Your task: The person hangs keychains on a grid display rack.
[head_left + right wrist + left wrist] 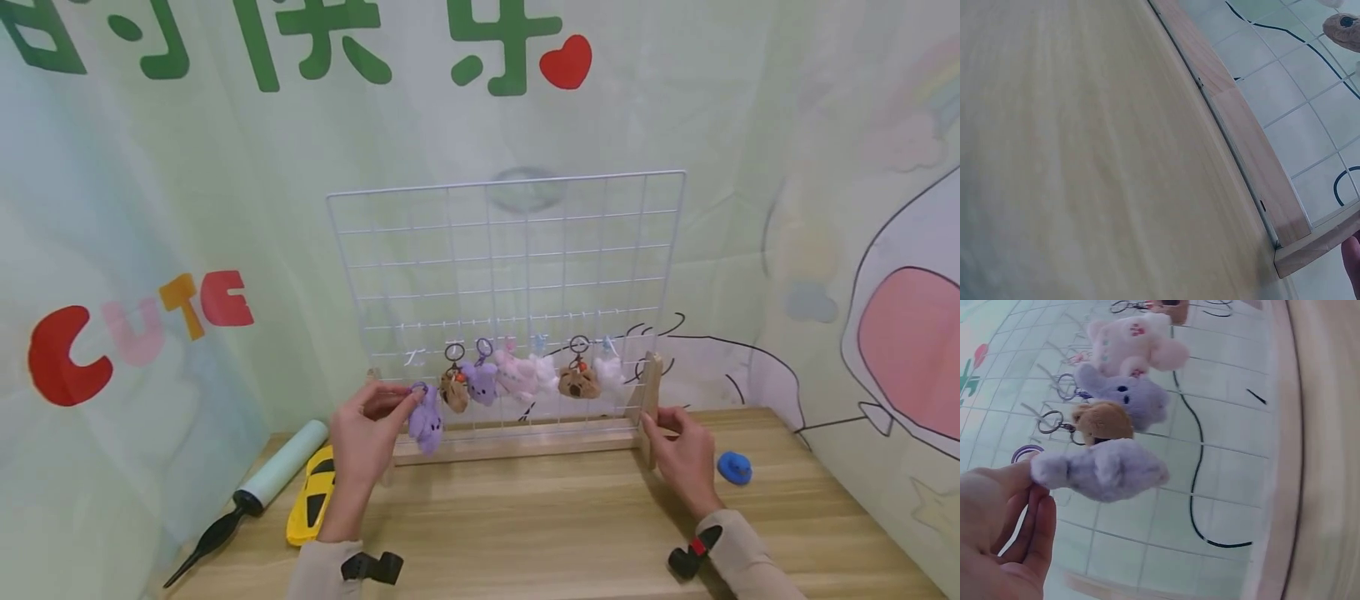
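A white wire grid rack (517, 250) stands upright on a wooden base (517, 446), with several plush keychains hanging in a row from its hooks. My left hand (372, 429) pinches a purple plush keychain (426, 421) by its top, near the ring, in front of the rack's left end. In the left wrist view that purple plush (1104, 470) hangs beside a brown plush (1102, 422) and another purple one (1125, 397). At the rack's right end my right hand (681, 454) grips the wooden upright (649, 408). Only a sliver of that hand (1352, 262) shows in the right wrist view.
A yellow toy car (311, 497) and a pale green pump (281, 467) with a black nozzle lie left of my left arm. To the right sits a small blue object (734, 468). A printed cloth (262, 208) hangs behind the wooden table (525, 533).
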`<state>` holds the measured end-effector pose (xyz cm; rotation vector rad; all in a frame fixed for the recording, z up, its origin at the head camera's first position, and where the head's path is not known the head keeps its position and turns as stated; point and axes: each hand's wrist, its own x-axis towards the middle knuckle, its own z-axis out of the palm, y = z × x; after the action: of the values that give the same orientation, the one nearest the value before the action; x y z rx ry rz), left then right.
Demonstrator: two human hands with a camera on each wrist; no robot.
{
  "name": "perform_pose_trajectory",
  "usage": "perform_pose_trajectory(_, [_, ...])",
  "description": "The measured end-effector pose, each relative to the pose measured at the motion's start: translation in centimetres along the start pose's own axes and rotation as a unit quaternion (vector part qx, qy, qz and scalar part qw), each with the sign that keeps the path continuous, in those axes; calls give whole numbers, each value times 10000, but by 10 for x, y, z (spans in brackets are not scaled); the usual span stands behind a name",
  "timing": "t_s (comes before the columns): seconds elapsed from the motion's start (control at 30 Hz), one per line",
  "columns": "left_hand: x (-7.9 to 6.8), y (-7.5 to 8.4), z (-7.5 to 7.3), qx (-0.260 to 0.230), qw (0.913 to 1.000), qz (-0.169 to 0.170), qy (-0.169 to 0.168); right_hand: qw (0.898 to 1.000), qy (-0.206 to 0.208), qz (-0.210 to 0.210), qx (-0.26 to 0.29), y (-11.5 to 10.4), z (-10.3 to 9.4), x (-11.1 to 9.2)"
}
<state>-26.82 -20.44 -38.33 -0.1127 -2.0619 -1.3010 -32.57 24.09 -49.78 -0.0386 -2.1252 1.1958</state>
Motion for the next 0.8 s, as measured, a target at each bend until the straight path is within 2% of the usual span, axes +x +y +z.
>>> perform_pose_trajectory(0.3, [9, 6, 2, -874, 9945, -185, 541, 9999, -25, 26, -134, 1, 0, 0])
perform_pose_trajectory(0.47, [12, 9, 5, -997, 9921, -198, 732, 9998, 7, -6, -181, 3, 0, 1])
perform_pose_trajectory(0.8, [14, 6, 6, -1095, 9903, -160, 841, 9999, -37, 23, -151, 1, 0, 1])
